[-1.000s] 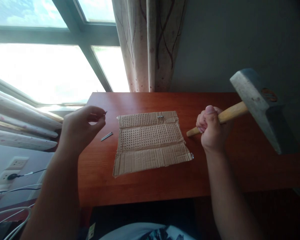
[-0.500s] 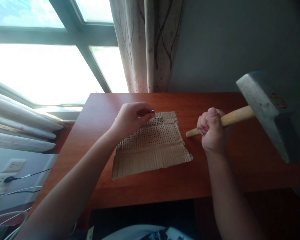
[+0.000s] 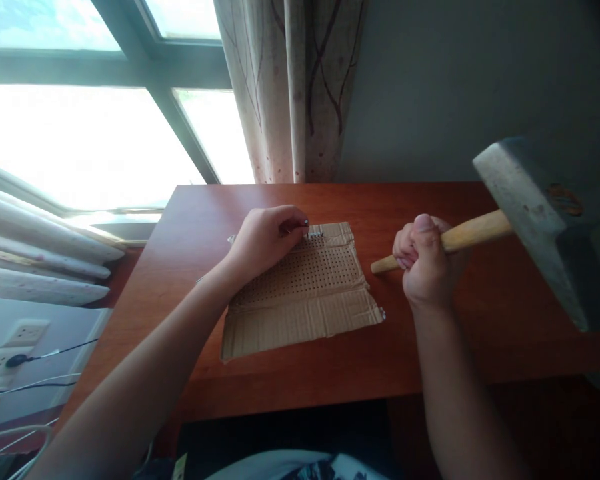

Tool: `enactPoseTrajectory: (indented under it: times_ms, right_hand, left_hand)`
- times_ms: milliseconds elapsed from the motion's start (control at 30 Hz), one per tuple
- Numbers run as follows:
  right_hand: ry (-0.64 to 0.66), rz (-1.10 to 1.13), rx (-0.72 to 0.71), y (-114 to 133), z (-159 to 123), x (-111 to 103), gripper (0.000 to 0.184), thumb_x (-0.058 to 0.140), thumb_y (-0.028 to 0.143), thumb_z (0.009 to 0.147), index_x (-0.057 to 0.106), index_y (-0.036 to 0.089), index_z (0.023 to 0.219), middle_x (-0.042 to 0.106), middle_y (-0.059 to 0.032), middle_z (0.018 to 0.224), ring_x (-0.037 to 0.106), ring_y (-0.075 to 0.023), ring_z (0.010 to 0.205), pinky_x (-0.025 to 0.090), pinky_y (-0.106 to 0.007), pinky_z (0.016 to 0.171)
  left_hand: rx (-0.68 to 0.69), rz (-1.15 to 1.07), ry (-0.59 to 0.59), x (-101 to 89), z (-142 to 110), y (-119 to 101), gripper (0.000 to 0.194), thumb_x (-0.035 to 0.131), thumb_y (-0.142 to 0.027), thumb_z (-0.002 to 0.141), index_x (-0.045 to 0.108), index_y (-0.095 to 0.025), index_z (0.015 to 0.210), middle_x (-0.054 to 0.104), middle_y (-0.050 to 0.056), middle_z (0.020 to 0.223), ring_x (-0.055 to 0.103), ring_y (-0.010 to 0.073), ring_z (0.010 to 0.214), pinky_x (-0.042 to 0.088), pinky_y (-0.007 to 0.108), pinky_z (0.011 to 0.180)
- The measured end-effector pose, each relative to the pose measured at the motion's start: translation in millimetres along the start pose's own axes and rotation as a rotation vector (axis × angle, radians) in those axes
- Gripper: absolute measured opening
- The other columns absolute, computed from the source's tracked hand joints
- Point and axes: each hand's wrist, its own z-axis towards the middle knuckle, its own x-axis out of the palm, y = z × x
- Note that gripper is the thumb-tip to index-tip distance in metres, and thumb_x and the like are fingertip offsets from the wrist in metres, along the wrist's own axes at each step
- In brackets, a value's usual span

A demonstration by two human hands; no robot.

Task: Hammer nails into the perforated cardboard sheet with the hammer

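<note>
A piece of brown cardboard (image 3: 300, 323) with rows of small holes lies on the reddish wooden table. Over its far edge, my left hand (image 3: 270, 237) pinches a small metal nail (image 3: 307, 223) between thumb and forefinger. Only the nail's shiny head shows clearly. Beside those fingertips, a short row of nail heads (image 3: 316, 235) stands in the cardboard. To the right of the cardboard, my right hand (image 3: 425, 257) is wrapped around the wooden handle of a hammer (image 3: 530, 207). Its large grey head is raised at the far right, above the tabletop.
The wooden table (image 3: 330, 380) reaches back to a patterned curtain (image 3: 285, 100) and a grey wall. A bright window (image 3: 80, 140) is at the left. Below it, a wall socket (image 3: 27, 332) has a plug and cables. Small metal bits (image 3: 231, 239) lie behind my left wrist.
The view has shifted very slightly. The hammer head has tipped a little to the right and down. My left hand keeps its pinch at the cardboard's far edge.
</note>
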Motion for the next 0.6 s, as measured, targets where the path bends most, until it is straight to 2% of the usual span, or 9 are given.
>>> enactPoseTrajectory:
  times_ms: [600]
  right_hand:
    - [-0.008,-0.075,-0.008,-0.8,-0.9,-0.5,0.056,0.061,0.052,0.091,0.029,0.024,0.054,0.026,0.0077,0.045,0.026,-0.0063,0.037,0.019,-0.026,0.037]
  left_hand:
    - [0.028,0.022,-0.024,3.2,0.0,1.3,0.013,0.064,-0.024,0.083,0.073,-0.017,0.087,0.076,0.003,0.080,0.067,0.0144,0.067,0.052,0.026,0.066]
